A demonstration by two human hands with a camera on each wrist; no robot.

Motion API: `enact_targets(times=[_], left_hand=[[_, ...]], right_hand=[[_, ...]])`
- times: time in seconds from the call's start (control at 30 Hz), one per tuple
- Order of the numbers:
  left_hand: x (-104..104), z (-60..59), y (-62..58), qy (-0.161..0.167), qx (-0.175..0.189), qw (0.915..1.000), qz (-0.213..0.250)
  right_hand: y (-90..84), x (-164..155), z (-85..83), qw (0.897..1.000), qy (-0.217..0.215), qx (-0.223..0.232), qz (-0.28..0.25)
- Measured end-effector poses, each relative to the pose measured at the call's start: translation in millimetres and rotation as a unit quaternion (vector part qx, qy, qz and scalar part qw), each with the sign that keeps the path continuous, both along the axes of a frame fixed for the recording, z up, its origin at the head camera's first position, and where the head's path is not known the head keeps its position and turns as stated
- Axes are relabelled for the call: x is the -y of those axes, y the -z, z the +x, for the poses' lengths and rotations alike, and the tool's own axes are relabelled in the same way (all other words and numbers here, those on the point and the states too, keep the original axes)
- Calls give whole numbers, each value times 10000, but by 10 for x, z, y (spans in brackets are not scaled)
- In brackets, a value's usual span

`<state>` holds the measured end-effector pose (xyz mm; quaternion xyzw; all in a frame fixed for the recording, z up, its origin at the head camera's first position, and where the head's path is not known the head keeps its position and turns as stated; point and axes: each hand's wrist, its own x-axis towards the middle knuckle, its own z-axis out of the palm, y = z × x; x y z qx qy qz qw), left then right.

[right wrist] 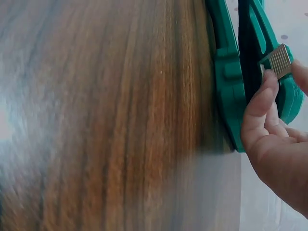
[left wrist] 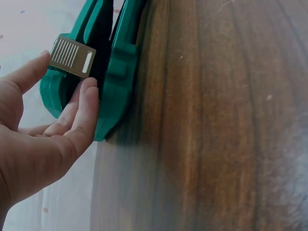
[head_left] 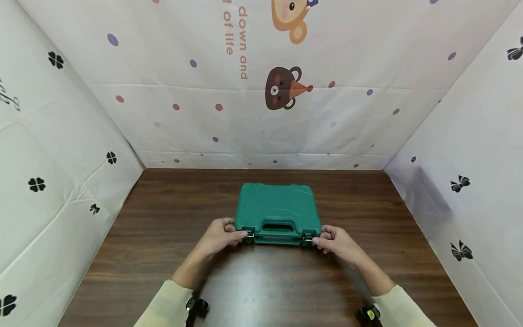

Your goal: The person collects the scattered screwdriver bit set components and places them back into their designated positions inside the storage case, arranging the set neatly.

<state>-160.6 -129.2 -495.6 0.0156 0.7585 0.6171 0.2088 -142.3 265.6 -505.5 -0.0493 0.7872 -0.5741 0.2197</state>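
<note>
A green plastic carrying case (head_left: 278, 204) lies on the brown wooden table, its moulded handle facing me. At its left front corner, my left hand (head_left: 224, 235) pinches a ribbed metal latch (left wrist: 72, 56) between thumb and fingertips. My right hand (head_left: 336, 242) does likewise with the matching metal latch (right wrist: 280, 61) at the right front corner. Both latches stand away from the lower shell, and a dark gap shows between the two shells in the wrist views. Whatever the case contains is hidden.
The wood-grain table (head_left: 171, 200) reaches back to a white patterned cloth wall (head_left: 163, 131). More white cloth bounds it on the left (head_left: 61, 150) and right (head_left: 461, 150). Dark wrist cameras are strapped at both sleeves.
</note>
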Motion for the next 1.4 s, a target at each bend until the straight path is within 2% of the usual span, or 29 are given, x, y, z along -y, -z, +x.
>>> enact_targets(times=[0.27, 0.5, 0.9, 1.1, 1.4], left_hand=[[-31, 9, 31, -250, -256, 9992, 154], [-26, 27, -1, -253, -339, 9991, 49], [-67, 46, 44, -187, -456, 9959, -760], [-108, 85, 34, -223, -734, 9883, -1321], [-131, 95, 46, -255, -942, 9854, -1398]], right_hand=[[-8, 48, 11, 9991, 398, 101, -116], [5, 77, 22, 9973, 691, 142, -208], [-4, 173, 45, 9955, 584, -276, 693], [16, 190, 86, 9867, 854, -486, 1295], [41, 198, 122, 9716, 1008, -1171, 1793]])
